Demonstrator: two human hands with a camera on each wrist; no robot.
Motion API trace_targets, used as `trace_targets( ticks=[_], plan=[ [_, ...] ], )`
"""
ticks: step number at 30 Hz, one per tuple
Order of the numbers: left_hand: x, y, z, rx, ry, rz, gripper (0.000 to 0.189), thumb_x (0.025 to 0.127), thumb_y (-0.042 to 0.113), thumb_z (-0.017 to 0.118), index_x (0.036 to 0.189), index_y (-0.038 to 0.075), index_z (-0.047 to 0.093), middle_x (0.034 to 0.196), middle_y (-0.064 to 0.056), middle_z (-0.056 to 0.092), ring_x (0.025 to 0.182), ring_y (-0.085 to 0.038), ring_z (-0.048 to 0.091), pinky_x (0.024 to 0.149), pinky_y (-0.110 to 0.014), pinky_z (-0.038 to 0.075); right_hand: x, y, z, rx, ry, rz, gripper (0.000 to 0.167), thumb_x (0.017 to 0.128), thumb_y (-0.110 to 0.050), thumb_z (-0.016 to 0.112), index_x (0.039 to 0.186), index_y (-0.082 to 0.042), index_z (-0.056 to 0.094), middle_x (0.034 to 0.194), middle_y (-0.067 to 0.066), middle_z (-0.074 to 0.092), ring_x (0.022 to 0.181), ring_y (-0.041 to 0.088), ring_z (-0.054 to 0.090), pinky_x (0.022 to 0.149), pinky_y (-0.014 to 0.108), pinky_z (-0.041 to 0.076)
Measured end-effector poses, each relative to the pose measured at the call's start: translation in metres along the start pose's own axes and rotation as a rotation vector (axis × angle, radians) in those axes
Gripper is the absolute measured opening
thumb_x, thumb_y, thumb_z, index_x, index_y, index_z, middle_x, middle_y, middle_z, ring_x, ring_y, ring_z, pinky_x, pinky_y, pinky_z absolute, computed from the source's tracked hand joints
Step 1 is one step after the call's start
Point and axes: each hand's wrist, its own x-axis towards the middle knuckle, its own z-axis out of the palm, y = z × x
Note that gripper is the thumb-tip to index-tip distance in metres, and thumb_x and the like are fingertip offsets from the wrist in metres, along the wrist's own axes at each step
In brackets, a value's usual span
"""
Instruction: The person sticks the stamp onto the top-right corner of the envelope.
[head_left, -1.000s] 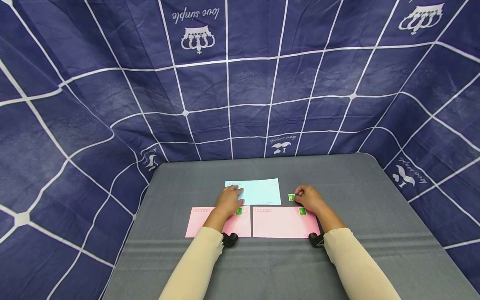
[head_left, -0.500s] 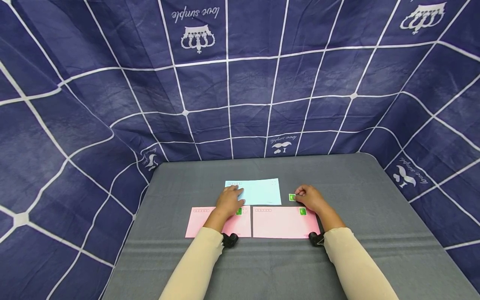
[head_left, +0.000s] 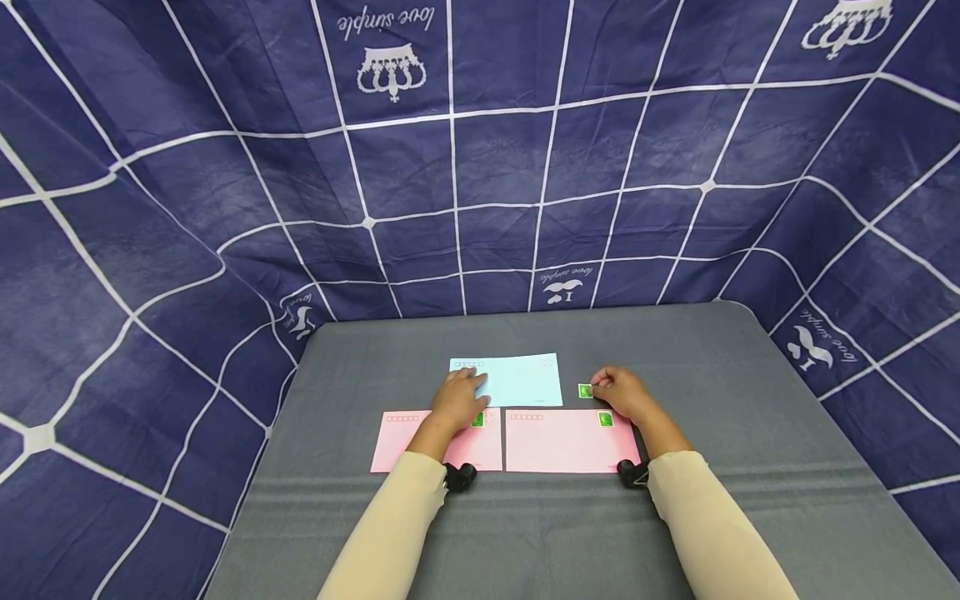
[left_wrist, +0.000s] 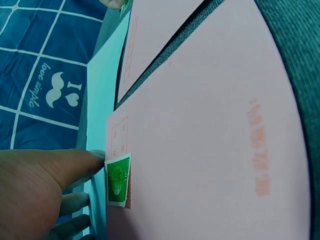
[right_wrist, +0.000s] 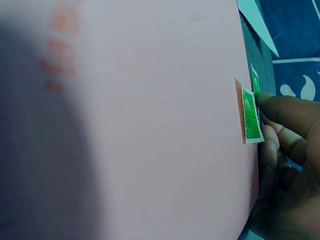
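Note:
A light blue envelope (head_left: 525, 383) lies at the back of the table, and my left hand (head_left: 457, 404) rests on its left part with fingers spread. Just right of that envelope, my right hand (head_left: 621, 396) pinches a small green postage stamp (head_left: 585, 391) between thumb and fingers. In the right wrist view the pinched stamp (right_wrist: 255, 80) is partly hidden behind the stamp (right_wrist: 252, 117) on the near pink envelope. Two pink envelopes lie in front: the left one (head_left: 472, 454) carries a green stamp (left_wrist: 118, 180), and the right one (head_left: 566, 446) has a stamp (head_left: 605, 419) at its upper right.
Grey cloth covers the table (head_left: 525, 533). A blue curtain (head_left: 495, 167) with white grid lines rises behind it and along both sides. The left forearm passes over the left pink envelope. Black wrist cameras (head_left: 460, 477) sit just above the front edges of the pink envelopes.
Both hands stay almost still, the left on the blue envelope and the right pinching the stamp. The whole head view has shifted slightly.

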Motion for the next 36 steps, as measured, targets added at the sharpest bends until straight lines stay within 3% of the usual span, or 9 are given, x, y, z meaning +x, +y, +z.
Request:
trace_targets(
  ticks=[28, 36],
  plan=[
    [0.0006, 0.004, -0.004, -0.004, 0.004, -0.01, 0.05, 0.096, 0.029, 0.066, 0.143, 0.01, 0.059, 0.154, -0.013, 0.049, 0.146, -0.035, 0.041, 0.12, -0.049, 0.035, 0.0005, -0.0013, -0.004, 0.04, -0.007, 0.029, 0.016, 0.095, -0.016, 0.064, 0.102, -0.002, 0.066, 0.09, 0.005, 0.061, 0.082, 0.014, 0.054, 0.075, 0.027, 0.042],
    [0.002, 0.0037, -0.0013, 0.002, -0.003, -0.039, 0.051, 0.097, 0.03, 0.066, 0.143, 0.011, 0.058, 0.153, -0.013, 0.05, 0.145, -0.033, 0.042, 0.119, -0.05, 0.035, 0.0006, 0.0008, -0.0028, 0.097, -0.013, 0.053, 0.017, 0.095, -0.014, 0.065, 0.105, 0.0, 0.065, 0.092, 0.006, 0.061, 0.084, 0.015, 0.055, 0.076, 0.027, 0.043]
  ],
)
